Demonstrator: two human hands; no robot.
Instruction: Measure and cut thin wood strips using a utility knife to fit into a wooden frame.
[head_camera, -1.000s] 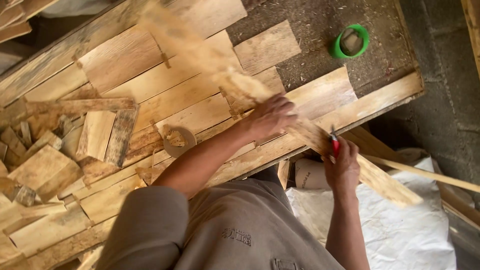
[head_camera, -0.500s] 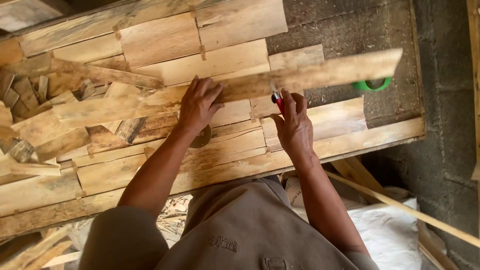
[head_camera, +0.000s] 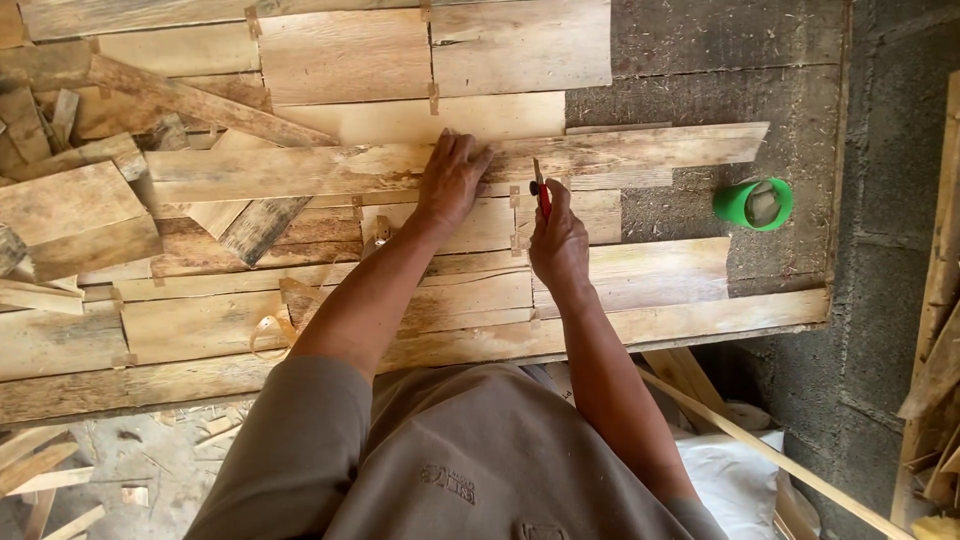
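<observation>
A long strip of thin wood veneer (head_camera: 640, 150) lies across the worktable over other veneer sheets. My left hand (head_camera: 452, 180) presses flat on the strip near its middle, fingers spread. My right hand (head_camera: 558, 240) sits just to its right, closed around a red-handled knife (head_camera: 542, 192) whose blade points up to the strip's lower edge. Beneath both hands are pale veneer sheets (head_camera: 440, 290) joined edge to edge with small tape patches.
A green roll of tape (head_camera: 753, 204) rests on the dark table surface (head_camera: 700, 60) at the right. Loose veneer offcuts (head_camera: 75, 200) pile up at the left. A white sack (head_camera: 735, 480) and wooden sticks lie on the floor, with a block wall at the right.
The long strip, swung diagonally in the air a second ago, now lies flat and level on the table. My left hand has flattened on it; the knife hand has settled at its edge.
</observation>
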